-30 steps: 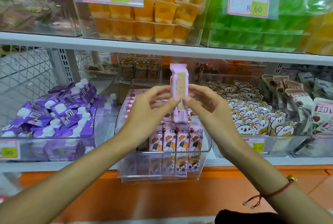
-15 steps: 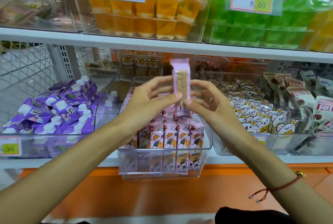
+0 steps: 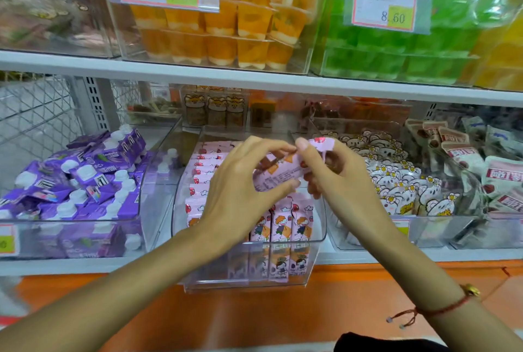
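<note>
A small pink snack packet lies tilted between both hands, above a clear bin that holds rows of the same pink packets standing upright. My left hand grips the packet's lower left end with thumb below and fingers above. My right hand pinches its upper right end, thumb on top. The packet's middle shows; its ends are partly hidden by my fingers.
A bin of purple spouted pouches stands to the left, a bin of white cartoon-printed packets to the right. Above the white shelf edge sit bins of orange jelly cups and green jelly cups. An orange panel runs below.
The packet stood upright between my fingertips and has been turned to lie tilted, lower over the bin. Both hands have come down with it.
</note>
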